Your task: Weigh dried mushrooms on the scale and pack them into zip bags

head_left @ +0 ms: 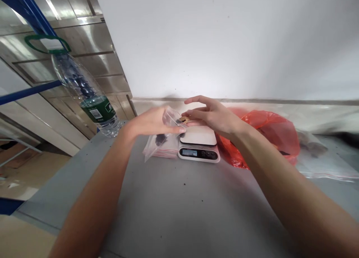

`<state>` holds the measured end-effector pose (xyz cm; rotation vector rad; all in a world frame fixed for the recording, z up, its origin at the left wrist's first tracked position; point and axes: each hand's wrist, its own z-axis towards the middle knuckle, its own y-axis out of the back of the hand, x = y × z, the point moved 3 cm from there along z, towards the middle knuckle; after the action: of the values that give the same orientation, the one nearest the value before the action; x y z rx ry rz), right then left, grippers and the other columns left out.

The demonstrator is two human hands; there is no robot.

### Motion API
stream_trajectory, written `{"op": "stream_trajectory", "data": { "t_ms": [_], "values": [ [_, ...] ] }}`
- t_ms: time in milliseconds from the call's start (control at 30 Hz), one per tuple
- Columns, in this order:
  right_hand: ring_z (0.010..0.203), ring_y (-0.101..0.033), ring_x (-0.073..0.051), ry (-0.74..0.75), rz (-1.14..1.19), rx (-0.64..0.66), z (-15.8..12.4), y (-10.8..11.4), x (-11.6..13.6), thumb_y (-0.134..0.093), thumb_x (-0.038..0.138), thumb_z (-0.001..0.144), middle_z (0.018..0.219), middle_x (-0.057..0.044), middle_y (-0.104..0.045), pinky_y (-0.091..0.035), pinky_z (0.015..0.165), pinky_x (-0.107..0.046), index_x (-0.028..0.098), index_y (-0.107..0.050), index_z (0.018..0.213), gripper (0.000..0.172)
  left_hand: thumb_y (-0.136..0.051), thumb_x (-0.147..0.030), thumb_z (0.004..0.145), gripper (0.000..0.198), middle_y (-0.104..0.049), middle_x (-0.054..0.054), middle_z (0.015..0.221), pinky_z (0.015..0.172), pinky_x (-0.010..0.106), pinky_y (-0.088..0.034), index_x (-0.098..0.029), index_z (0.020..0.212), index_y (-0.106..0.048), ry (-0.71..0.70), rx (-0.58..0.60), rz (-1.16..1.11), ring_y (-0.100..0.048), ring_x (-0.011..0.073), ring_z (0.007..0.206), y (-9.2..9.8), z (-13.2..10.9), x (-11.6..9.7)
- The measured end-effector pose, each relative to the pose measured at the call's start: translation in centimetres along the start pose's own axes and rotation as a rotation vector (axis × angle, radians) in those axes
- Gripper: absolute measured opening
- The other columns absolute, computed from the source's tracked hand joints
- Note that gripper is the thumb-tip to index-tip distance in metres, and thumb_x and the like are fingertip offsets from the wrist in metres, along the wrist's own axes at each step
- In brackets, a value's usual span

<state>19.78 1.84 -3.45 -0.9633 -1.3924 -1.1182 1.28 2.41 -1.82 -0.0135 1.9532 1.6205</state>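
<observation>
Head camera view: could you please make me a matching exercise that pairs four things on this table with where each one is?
Things:
1. small clear bag
2. scale
3. red plastic bag
4. water bottle

Places:
A. at the far left edge of the table
B. just right of the scale
C. held up in the left hand
D. on the table, between a stack of flat bags and the red plastic bag

Pairs: 1-C, 2-D, 3-B, 4-A.
</observation>
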Motion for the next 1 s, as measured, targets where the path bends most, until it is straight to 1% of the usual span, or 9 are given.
{"op": "stream_trajectory", "data": {
  "t_ms": [100, 200, 300, 400, 533, 633, 767, 867, 1000],
  "values": [
    [0.088, -0.077, -0.016, 0.010, 0.004, -0.091, 1.5, -0.2, -0.4, -0.064, 0.006, 0.091, 0.088, -0.005, -0.078, -0.062, 0.093, -0.033, 0.020, -0.066, 0.095, 0.015, -0.072, -0.070, 0.081, 0.056, -0.080, 0.008, 0.113, 0.074, 0.035, -0.054, -0.025, 0.114, -0.070, 0.013, -0.003, -0.040, -0.075, 0.0317, 0.099, 1.0, -0.6, 0.6],
    [0.083, -0.074, -0.019, 0.032, -0.309, -0.138, 3.0, -0.6, -1.1, -0.064, 0.004, 0.087, 0.091, -0.008, -0.077, -0.061, 0.088, -0.036, 0.018, -0.069, 0.092, 0.016, -0.072, -0.068, 0.080, 0.054, -0.080, 0.008, 0.111, 0.077, 0.038, -0.055, -0.025, 0.112, -0.069, 0.016, -0.008, -0.036, -0.076, 0.0322, 0.099, 1.8, -1.2, 1.2],
    [0.087, -0.073, -0.022, 0.037, -0.659, 0.035, 3.6, -1.6, -2.1, -0.071, 0.011, 0.083, 0.100, -0.009, -0.079, -0.057, 0.090, -0.039, 0.017, -0.076, 0.095, 0.014, -0.074, -0.069, 0.076, 0.063, -0.077, 0.010, 0.125, 0.083, 0.038, -0.055, -0.025, 0.120, -0.067, 0.046, -0.018, -0.012, -0.074, 0.0336, 0.108, 2.4, -1.5, 1.6],
    [0.085, -0.074, -0.022, 0.036, -0.738, 0.158, 3.4, -2.2, -2.8, -0.073, 0.009, 0.077, 0.096, -0.007, -0.081, -0.056, 0.086, -0.034, 0.017, -0.078, 0.084, 0.012, -0.073, -0.070, 0.073, 0.062, -0.077, 0.010, 0.125, 0.084, 0.036, -0.054, -0.025, 0.117, -0.068, 0.051, -0.015, 0.031, -0.073, 0.0342, 0.111, 2.5, -1.8, 1.5],
    [0.083, -0.075, -0.021, 0.023, -0.660, 0.104, 2.7, -1.1, -2.7, -0.070, 0.006, 0.078, 0.091, -0.006, -0.082, -0.057, 0.079, -0.032, 0.018, -0.076, 0.077, 0.014, -0.071, -0.070, 0.074, 0.052, -0.080, 0.006, 0.100, 0.081, 0.038, -0.055, -0.027, 0.103, -0.069, 0.050, 0.012, 0.034, -0.074, 0.0332, 0.099, 2.4, -1.9, 0.9],
    [0.088, -0.075, -0.022, 0.021, -0.539, -0.004, 1.6, 0.6, -1.9, -0.074, 0.006, 0.077, 0.085, -0.007, -0.081, -0.057, 0.083, -0.033, 0.018, -0.073, 0.069, 0.015, -0.073, -0.065, 0.073, 0.047, -0.080, 0.005, 0.095, 0.077, 0.039, -0.055, -0.029, 0.104, -0.070, 0.074, 0.026, 0.032, -0.075, 0.0337, 0.094, 2.2, -1.9, 0.5],
    [0.090, -0.074, -0.023, 0.194, -0.301, -0.160, -0.9, 2.7, -0.1, -0.079, 0.022, 0.081, 0.090, -0.007, -0.080, -0.058, 0.082, -0.036, 0.019, -0.075, 0.078, 0.007, -0.075, -0.062, 0.074, 0.046, -0.080, 0.005, 0.097, 0.072, 0.039, -0.055, -0.030, 0.106, -0.067, 0.071, 0.064, 0.042, -0.075, 0.0339, 0.091, 1.7, -1.7, -0.6],
    [0.088, -0.074, -0.022, 0.323, -0.199, -0.118, -3.1, 3.2, 1.3, -0.081, 0.026, 0.080, 0.090, -0.006, -0.078, -0.059, 0.077, -0.035, 0.019, -0.076, 0.081, 0.009, -0.075, -0.065, 0.075, 0.050, -0.078, 0.006, 0.103, 0.075, 0.041, -0.055, -0.028, 0.107, -0.067, -0.001, 0.053, 0.045, -0.075, 0.0337, 0.094, 1.1, -1.8, -2.4],
    [0.087, -0.075, -0.022, 0.380, -0.204, 0.012, -5.3, 3.5, 2.6, -0.080, 0.026, 0.083, 0.089, -0.005, -0.080, -0.062, 0.077, -0.036, 0.021, -0.082, 0.088, 0.008, -0.078, -0.057, 0.079, 0.052, -0.078, 0.005, 0.116, 0.091, 0.041, -0.057, -0.028, 0.121, -0.068, -0.227, 0.099, -0.198, -0.074, 0.0302, 0.106, -0.1, -1.6, -5.2]
  ]
}}
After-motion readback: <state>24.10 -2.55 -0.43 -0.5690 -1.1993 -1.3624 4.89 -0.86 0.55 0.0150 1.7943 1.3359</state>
